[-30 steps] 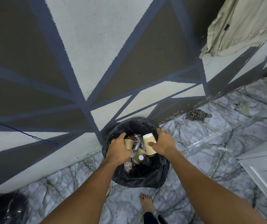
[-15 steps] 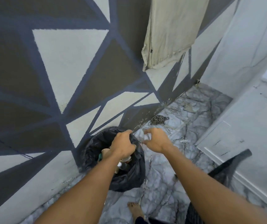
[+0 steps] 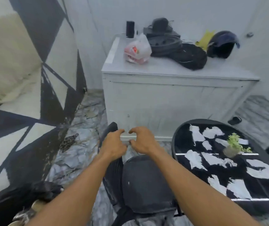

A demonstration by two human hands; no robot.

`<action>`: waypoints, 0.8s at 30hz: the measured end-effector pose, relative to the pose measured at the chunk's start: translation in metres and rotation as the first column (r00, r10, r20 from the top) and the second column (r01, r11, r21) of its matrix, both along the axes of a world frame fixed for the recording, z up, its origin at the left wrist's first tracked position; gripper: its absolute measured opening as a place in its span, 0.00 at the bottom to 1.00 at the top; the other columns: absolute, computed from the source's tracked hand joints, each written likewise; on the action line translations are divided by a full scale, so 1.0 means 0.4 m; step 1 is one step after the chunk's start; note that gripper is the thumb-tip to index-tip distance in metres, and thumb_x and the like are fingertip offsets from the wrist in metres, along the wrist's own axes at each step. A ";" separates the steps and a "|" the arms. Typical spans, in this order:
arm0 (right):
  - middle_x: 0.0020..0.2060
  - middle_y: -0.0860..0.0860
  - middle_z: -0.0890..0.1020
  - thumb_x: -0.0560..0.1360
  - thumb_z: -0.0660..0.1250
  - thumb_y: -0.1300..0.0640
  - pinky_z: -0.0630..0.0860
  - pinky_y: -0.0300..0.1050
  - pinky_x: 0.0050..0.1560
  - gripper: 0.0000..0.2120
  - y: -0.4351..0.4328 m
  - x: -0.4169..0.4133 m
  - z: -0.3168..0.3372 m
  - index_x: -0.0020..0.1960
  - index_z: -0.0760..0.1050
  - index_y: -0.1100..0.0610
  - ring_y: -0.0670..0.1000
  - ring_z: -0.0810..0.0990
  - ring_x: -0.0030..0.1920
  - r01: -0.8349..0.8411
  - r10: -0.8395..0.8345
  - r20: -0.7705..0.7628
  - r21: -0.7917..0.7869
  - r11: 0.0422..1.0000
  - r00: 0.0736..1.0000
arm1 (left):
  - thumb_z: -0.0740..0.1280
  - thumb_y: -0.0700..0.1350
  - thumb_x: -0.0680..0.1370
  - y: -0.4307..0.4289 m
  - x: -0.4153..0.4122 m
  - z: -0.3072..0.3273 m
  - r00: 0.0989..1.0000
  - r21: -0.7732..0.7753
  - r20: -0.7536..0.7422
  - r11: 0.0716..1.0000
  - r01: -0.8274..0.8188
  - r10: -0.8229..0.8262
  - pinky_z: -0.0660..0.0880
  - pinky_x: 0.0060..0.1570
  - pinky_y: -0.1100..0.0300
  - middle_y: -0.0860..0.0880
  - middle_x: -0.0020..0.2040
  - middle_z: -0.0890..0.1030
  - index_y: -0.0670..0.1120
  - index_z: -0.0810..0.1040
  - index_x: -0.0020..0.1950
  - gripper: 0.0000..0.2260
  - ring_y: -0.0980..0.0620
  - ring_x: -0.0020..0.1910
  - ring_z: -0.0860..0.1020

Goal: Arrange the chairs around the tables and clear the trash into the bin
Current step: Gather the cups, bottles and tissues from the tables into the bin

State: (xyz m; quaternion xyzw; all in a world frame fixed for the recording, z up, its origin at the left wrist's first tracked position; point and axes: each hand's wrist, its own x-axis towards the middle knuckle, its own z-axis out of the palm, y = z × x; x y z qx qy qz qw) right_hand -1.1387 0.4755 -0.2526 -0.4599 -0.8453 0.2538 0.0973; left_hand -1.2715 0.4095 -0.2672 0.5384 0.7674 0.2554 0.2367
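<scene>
My left hand (image 3: 112, 144) and right hand (image 3: 144, 142), both empty with fingers loosely curled, hover close together over the black chair (image 3: 146, 181), apparently free to reposition it against the round counter (image 3: 173, 142) just beside it, where paper scraps (image 3: 194, 159) await transfer to the bin (image 3: 3, 203) at lower left.

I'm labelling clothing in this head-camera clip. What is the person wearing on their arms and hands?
Nothing worn shows. The left forearm and right forearm are bare down to the frame's lower edge, no sleeve in view. The left hand and right hand have no gloves; I see no watch, bracelet or ring, though the picture is slightly blurred.
</scene>
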 end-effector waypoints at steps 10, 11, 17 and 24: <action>0.58 0.51 0.80 0.72 0.68 0.54 0.74 0.49 0.60 0.18 0.209 0.727 -0.230 0.61 0.77 0.54 0.54 0.76 0.62 0.489 -0.470 0.148 -0.141 0.861 0.870 | 0.70 0.41 0.69 0.374 0.650 -0.212 0.909 -0.134 0.075 0.899 0.417 -0.411 0.75 0.47 0.57 0.52 0.48 0.81 0.48 0.78 0.55 0.14 0.53 0.47 0.78; 0.57 0.51 0.80 0.71 0.69 0.52 0.74 0.49 0.59 0.19 0.211 0.791 -0.262 0.61 0.77 0.54 0.54 0.76 0.62 0.552 -0.522 0.198 -0.150 0.820 0.829 | 0.69 0.41 0.70 0.398 0.705 -0.243 0.896 -0.165 0.067 0.880 0.444 -0.440 0.76 0.48 0.57 0.52 0.49 0.81 0.48 0.78 0.55 0.14 0.53 0.47 0.78; 0.68 0.57 0.66 0.53 0.73 0.26 0.75 0.60 0.59 0.56 0.182 1.030 -0.422 0.71 0.61 0.53 0.61 0.65 0.69 0.772 -0.572 0.550 -0.242 0.588 0.608 | 0.69 0.46 0.75 0.472 0.912 -0.451 0.859 -0.417 -0.074 0.798 0.434 -0.506 0.73 0.59 0.53 0.45 0.68 0.68 0.47 0.71 0.68 0.22 0.42 0.69 0.67; 0.53 0.55 0.75 0.69 0.72 0.63 0.75 0.44 0.47 0.12 0.227 1.087 -0.496 0.50 0.72 0.57 0.56 0.76 0.53 0.735 -0.607 0.426 -0.273 0.621 0.671 | 0.60 0.29 0.71 0.494 0.999 -0.475 0.903 -0.299 -0.045 0.868 0.396 -0.427 0.79 0.41 0.52 0.47 0.39 0.78 0.39 0.79 0.41 0.10 0.47 0.41 0.78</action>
